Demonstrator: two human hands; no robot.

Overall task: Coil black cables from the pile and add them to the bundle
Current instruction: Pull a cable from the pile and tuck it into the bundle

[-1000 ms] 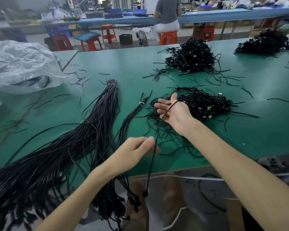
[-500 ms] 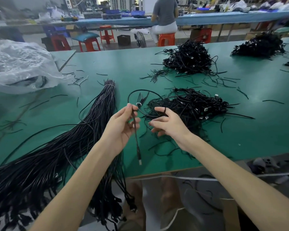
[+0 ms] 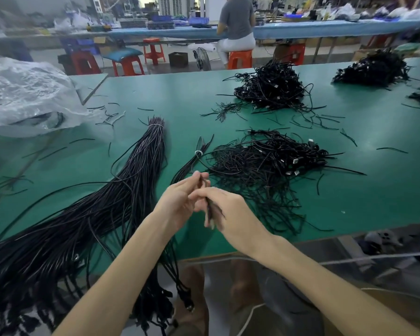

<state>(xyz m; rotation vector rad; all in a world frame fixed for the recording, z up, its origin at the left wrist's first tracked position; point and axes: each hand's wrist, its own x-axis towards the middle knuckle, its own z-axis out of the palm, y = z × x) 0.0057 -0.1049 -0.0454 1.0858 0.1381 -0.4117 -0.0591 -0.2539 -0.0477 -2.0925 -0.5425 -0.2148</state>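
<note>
Step judged in hand: a single cable being folded into a hank before transfer. It was held between both hands above the near edge of the table, clear of the surface. The left hand was closed, its fingers pinching the upper loop. The right hand was gripped round the lower strands, though detail there was blurred.

For a tidy result, the loops should be matched in length and the plug end tucked alongside before release. The hank should then probably be laid parallel on the small tied bundle, just left of the pile. The large bundle lay further left.

One container was noted: a clear plastic bag. Dark cable-like loops were seen through it, but the contents could not be identified with certainty.
</note>
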